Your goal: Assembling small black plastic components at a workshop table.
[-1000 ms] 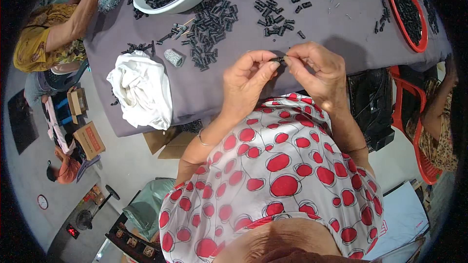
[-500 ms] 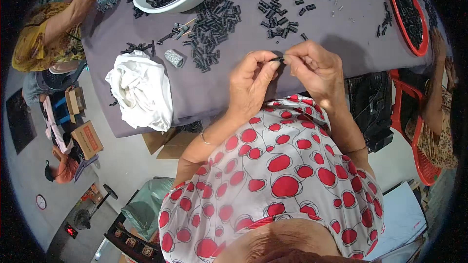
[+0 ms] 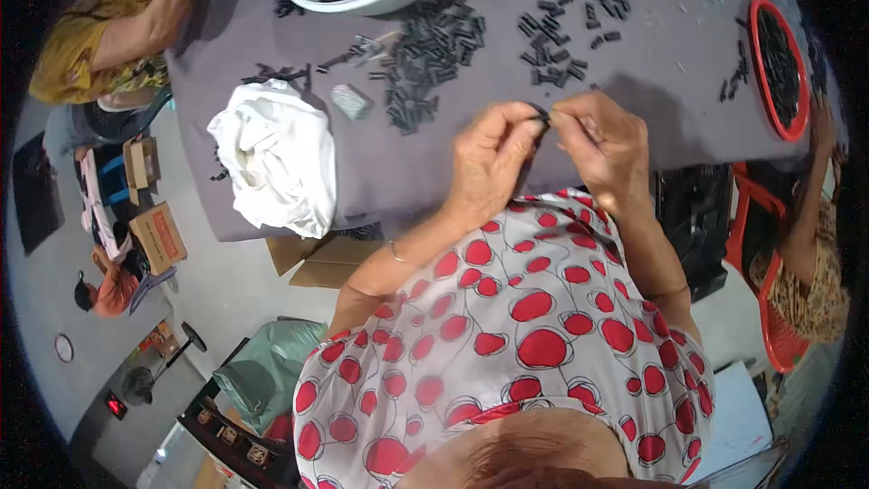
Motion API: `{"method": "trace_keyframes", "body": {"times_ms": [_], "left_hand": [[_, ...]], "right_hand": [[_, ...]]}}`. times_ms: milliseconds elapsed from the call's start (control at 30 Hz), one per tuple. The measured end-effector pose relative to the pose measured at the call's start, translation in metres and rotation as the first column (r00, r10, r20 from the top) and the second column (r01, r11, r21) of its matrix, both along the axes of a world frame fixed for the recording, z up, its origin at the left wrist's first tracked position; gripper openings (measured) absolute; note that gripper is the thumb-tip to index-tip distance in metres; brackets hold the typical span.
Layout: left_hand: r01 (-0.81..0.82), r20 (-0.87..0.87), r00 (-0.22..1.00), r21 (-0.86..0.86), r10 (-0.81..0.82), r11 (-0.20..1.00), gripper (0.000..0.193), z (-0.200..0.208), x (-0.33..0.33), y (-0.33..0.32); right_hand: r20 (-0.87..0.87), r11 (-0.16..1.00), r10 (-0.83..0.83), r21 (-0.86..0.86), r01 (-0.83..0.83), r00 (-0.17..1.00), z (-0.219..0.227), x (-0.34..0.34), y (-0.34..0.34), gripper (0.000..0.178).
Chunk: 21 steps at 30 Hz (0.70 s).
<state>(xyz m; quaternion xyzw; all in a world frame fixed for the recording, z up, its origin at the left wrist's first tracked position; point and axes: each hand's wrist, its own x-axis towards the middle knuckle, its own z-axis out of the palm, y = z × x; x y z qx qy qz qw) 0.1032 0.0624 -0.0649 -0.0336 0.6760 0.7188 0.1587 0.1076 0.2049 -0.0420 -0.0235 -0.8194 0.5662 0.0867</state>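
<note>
— From where does this view look?
— From the wearer's head, steeply downward, over the spotted garment [image 3: 545, 346] to the table [image 3: 389, 183].
— And how near?
— Near to the left hand [image 3: 493, 156] and the right hand [image 3: 605, 147], but so wide that the floor [image 3: 237, 297] also enters.

The blouse [image 3: 507, 371] is a pale, slightly shiny grey-white, patterned with red ovals of mixed sizes (some nearly round) ringed by loose, thin black loops and joined by fine dark lines. Red trim [image 3: 484, 415] edges the neckline, and the sleeves are short. 1 thin silvery bangle [image 3: 396, 252] circles the left wrist; the left hand [image 3: 493, 158] and right hand [image 3: 602, 149] are bare.
</note>
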Motion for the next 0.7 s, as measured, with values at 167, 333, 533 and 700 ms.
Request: {"method": "trace_keyframes", "body": {"times_ms": [167, 333, 533, 700], "left_hand": [[0.018, -0.077, 0.997, 0.059, -0.013, 0.998, 0.005, -0.009, -0.002, 0.003], [0.008, -0.092, 0.996, 0.048, -0.003, 0.999, 0.004, -0.013, -0.003, 0.002], [0.004, -0.163, 0.987, -0.024, -0.008, 1.000, 0.004, -0.014, -0.002, 0.002], [-0.007, -0.156, 0.988, -0.005, 0.006, 1.000, 0.004, -0.014, -0.004, 0.002]], "right_hand": [[-0.010, 0.993, 0.003, 0.114, -0.002, 1.000, 0.004, 0.000, 0.003, 0.007], [0.048, 0.993, 0.026, 0.112, -0.031, 0.999, 0.005, -0.001, 0.004, 0.006], [-0.023, 0.978, 0.049, 0.204, -0.043, 0.999, 0.007, -0.001, 0.002, 0.005], [0.167, 0.998, 0.024, -0.062, -0.014, 0.986, -0.005, -0.001, 0.000, 0.005]]}}
